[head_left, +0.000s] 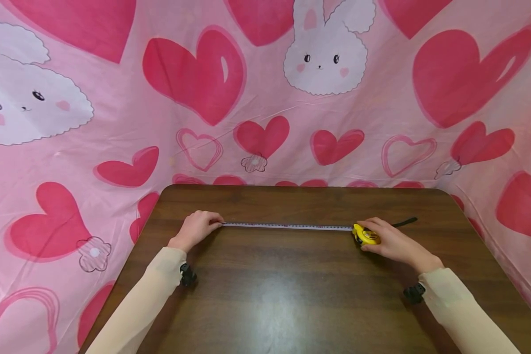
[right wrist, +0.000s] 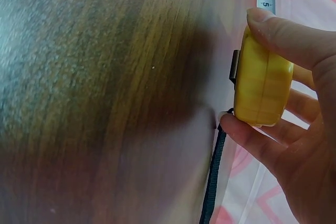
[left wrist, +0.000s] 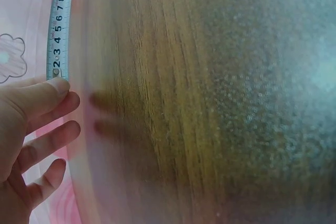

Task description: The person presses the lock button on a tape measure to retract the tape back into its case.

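A yellow tape measure [head_left: 366, 235] sits in my right hand [head_left: 394, 241], whose fingers and thumb grip its case. From the case a white blade [head_left: 287, 226] stretches left, straight across the far part of the table. My left hand [head_left: 197, 228] pinches the blade's end between thumb and finger; in the left wrist view the thumb [left wrist: 44, 94] lies just below the 2 mark, the other fingers spread loosely. The right wrist view shows the yellow case [right wrist: 262, 82] edge-on, with a metal clip [right wrist: 234, 66] on its side and a black strap [right wrist: 214, 177] hanging from it.
A brown wood-grain table [head_left: 265, 275] lies under both hands, with a bright reflection in its middle. Behind and beside it hangs a pink cloth [head_left: 265, 108] with hearts and rabbits. Dark cameras [head_left: 188, 274] are strapped at both wrists, below cream sleeves [head_left: 143, 297].
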`<state>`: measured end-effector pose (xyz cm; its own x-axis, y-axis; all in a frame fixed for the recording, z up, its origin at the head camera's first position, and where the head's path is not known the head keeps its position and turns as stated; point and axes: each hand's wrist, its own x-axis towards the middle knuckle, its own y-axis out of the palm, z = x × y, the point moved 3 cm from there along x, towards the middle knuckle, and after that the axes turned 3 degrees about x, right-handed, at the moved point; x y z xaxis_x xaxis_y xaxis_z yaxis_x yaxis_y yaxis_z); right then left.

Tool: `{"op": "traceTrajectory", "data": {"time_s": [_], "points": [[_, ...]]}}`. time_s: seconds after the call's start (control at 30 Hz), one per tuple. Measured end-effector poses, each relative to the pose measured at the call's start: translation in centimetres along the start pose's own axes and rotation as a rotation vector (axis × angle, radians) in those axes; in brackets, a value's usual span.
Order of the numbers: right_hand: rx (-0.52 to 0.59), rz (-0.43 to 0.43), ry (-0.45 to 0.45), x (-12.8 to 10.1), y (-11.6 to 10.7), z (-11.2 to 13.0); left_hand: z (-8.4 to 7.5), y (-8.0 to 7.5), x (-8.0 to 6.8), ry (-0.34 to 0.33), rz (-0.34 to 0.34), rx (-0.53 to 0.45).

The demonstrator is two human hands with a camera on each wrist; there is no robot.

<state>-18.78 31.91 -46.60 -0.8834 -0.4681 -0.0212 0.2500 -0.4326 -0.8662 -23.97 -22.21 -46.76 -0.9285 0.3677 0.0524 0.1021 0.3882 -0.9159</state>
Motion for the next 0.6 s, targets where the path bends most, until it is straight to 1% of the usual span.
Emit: {"op": "traceTrajectory", "data": {"time_s": [0.1,0.43,0.6], "points": [[-0.004,-0.004,-0.005,0.0,0.0,0.0,-0.1,0.0,0.0,-0.007,0.000,-0.002],[-0.013,-0.013,-0.020,-0.1,0.1,0.3,-0.6,0.1,-0.1,0.024,-0.009,-0.001],[-0.006,-0.003,-0.005,0.0,0.3,0.2,-1.0,0.3,0.1,0.035,-0.006,-0.011]]}}
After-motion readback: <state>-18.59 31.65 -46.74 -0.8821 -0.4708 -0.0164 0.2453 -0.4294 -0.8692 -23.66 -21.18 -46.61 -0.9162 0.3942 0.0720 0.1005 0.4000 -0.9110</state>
